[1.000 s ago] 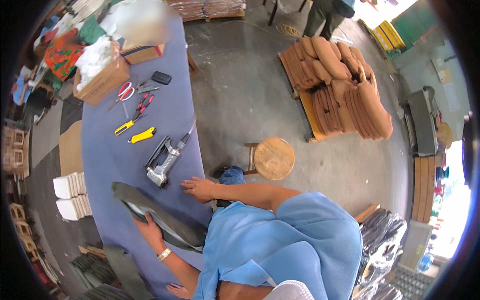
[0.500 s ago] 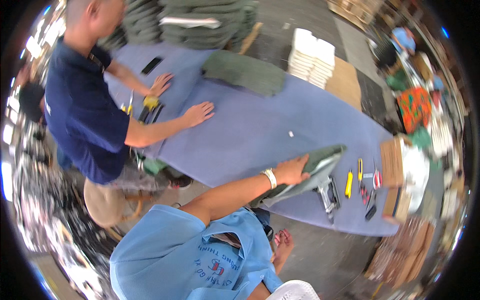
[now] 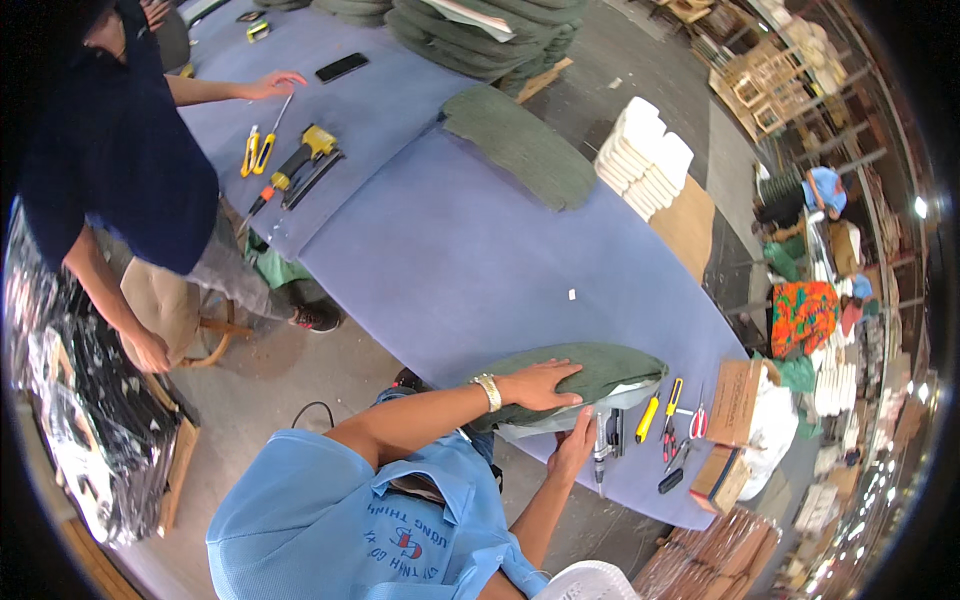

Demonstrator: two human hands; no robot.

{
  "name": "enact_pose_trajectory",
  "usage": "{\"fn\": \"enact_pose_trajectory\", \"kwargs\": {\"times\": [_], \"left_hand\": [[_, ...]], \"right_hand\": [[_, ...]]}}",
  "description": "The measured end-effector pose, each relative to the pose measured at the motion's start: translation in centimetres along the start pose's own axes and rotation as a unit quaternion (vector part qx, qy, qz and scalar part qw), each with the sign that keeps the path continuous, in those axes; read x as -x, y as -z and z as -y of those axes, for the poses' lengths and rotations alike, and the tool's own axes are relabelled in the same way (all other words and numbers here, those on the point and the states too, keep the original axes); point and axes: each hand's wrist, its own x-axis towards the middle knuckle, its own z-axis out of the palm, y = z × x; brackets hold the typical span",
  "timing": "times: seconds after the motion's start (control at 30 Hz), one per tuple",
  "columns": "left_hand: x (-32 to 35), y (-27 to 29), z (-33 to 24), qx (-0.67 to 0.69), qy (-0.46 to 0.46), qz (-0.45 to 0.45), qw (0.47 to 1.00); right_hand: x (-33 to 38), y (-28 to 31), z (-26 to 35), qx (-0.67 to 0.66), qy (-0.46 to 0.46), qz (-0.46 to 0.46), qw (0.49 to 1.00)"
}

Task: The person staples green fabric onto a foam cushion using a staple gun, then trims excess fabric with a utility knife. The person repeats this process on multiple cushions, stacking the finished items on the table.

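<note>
A dark green padded fabric piece (image 3: 600,362) lies tilted at the near edge of the blue-covered table (image 3: 430,260), with a pale grey underside showing along its near edge. My left hand (image 3: 545,385), a gold watch at its wrist, rests flat on top with fingers stretched out. My right hand (image 3: 572,445) is up against the near edge of the piece, fingers extended; their exact contact is partly hidden. Just right of that hand lies a silver staple gun (image 3: 602,450), its upper part beside the fabric.
Two yellow-handled tools (image 3: 648,418), red-handled scissors (image 3: 698,420) and cardboard boxes (image 3: 735,400) are at right. Another green pad (image 3: 520,145) lies at the far edge. A co-worker (image 3: 130,160) stands left, near a yellow nail gun (image 3: 305,160) and phone (image 3: 342,67).
My right hand has risen from below the table edge to the padded piece. My left hand has settled flatter on it, and the piece has tipped down. The co-worker has stepped back left.
</note>
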Motion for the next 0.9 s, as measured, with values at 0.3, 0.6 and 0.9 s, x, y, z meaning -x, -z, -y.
{"fn": "enact_pose_trajectory", "kwargs": {"times": [0.3,0.6,0.9], "left_hand": [[5.6,-1.2,9.0,0.106,0.206,-0.13,0.964],[7.3,-6.0,6.6,0.142,0.309,-0.23,0.912],[2.3,-8.5,8.0,0.104,0.304,-0.135,0.937]], "right_hand": [[-4.4,3.4,-0.3,0.083,-0.083,0.023,0.993],[-6.7,9.0,-0.7,0.226,0.163,0.173,0.945],[-12.1,13.6,-0.1,0.218,0.136,0.359,0.897]]}}
